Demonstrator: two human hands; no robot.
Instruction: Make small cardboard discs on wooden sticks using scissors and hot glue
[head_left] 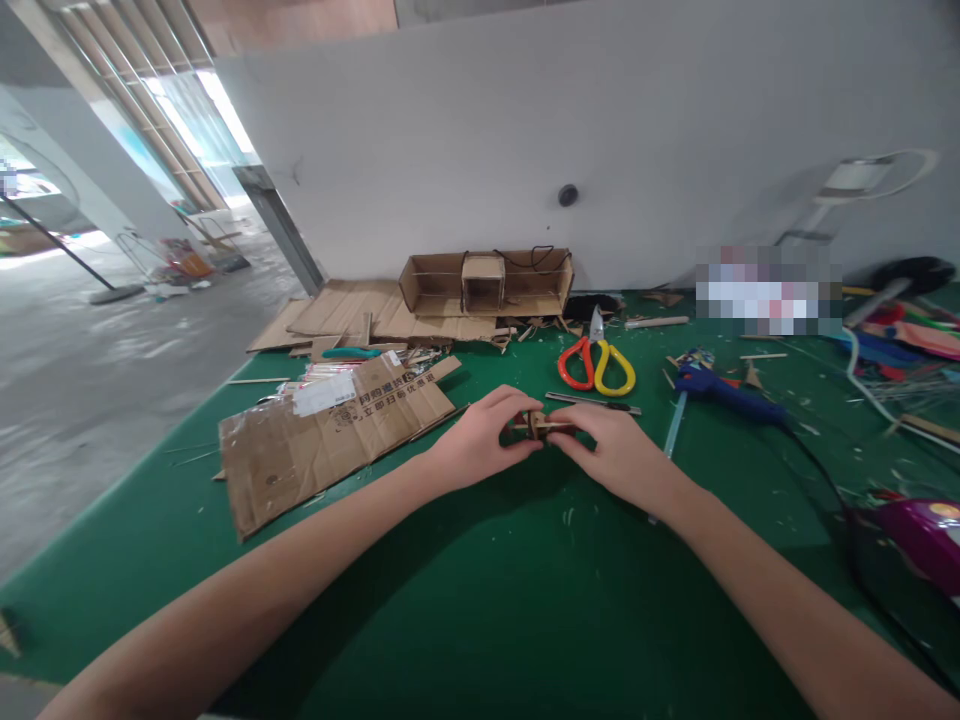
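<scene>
Between both hands is a small brown piece [537, 425], which looks like cardboard with a thin stick-like part pointing right; its exact form is partly hidden by fingers. My left hand [480, 438] pinches its left side with thumb and fingers. From the right, my right hand [619, 450] pinches the stick-like end. Just beyond the hands lie a utility knife [600, 403] and scissors [596, 360] with one red and one yellow handle. A blue glue gun [731, 393] rests to the right, with a translucent glue stick [675, 425] near its nozzle.
A printed cardboard sheet [300, 465] lies left on the green table [480, 600]. An open cardboard box [442, 285] stands by the wall among scraps. On the right are a cable, a purple object [919, 535] and a coloured pile [915, 345]. A lamp [855, 180] is behind.
</scene>
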